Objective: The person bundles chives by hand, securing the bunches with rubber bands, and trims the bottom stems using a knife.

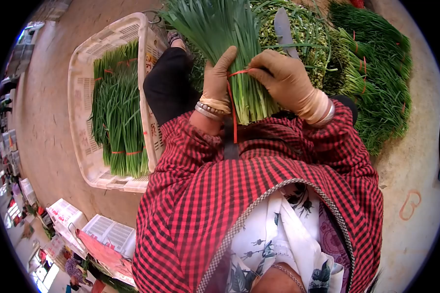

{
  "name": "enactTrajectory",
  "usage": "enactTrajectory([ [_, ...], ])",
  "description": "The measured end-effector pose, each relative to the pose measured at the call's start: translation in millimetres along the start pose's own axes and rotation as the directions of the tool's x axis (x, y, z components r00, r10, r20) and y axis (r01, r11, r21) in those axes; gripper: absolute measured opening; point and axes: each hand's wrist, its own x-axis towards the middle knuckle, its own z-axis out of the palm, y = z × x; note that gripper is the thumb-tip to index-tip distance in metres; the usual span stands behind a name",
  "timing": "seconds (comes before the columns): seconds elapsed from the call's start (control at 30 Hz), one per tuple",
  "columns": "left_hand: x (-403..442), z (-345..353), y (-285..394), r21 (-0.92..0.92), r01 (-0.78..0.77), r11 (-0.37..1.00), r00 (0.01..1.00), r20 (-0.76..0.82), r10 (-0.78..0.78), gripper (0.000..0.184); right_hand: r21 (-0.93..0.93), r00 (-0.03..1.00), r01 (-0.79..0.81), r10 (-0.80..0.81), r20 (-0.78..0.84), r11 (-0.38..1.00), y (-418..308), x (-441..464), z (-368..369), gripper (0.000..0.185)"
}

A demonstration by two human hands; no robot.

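In front of my lap I hold a bunch of garlic chives [230, 36], its leaves pointing away and its pale cut stems toward me. My gloved left hand [216, 80] is wrapped round the bunch from the left, thumb on top. A red tie [238, 73] runs across the stems, and one long end hangs down over them. My gloved right hand [286, 80] is closed at the bunch's right side, pinching the tie between thumb and fingers. Behind that hand a knife blade [282, 29] rests on a heap of chive trimmings [310, 22]; its handle is hidden.
At left stands a white plastic crate [76, 117] holding several tied chive bunches [120, 107]. More tied bunches [376, 83] are piled at right on the floor. White crates [110, 232] and a person [76, 271] appear farther off at lower left. My knee [168, 83] is beside the crate.
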Motion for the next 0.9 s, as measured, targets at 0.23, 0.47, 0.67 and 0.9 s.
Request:
enactTrajectory([
  [0.23, 9.7, -3.8, 8.4, -0.101, -0.023, 0.995, 0.997, -0.07, 0.016, 0.031, -0.141, 0.976, -0.161, 0.137, -0.167, 0.977, 4.7, -17.8, -26.1, 0.01],
  [0.47, 5.6, 1.7, 13.8, -0.01, -0.349, 0.937, 0.931, -0.114, 0.345, 0.041, 0.325, 0.875, -0.446, 0.33, 0.354, 0.834, -28.5, -24.6, 2.7, 0.015],
  [0.67, 1.5, 2.3, 15.0, -0.024, -0.408, 0.913, 0.912, -0.057, 0.406, 0.048, 0.49, 0.754, -0.656, 0.484, 0.444, 0.574, -29.9, -28.2, 16.2, 0.016],
  [0.9, -1.6, 6.2, 13.2, -0.034, -0.43, 0.902, 0.903, -0.041, 0.429, 0.044, 0.551, 0.638, -0.761, 0.547, 0.541, 0.343, -29.1, -29.2, 17.9, 0.017],
])
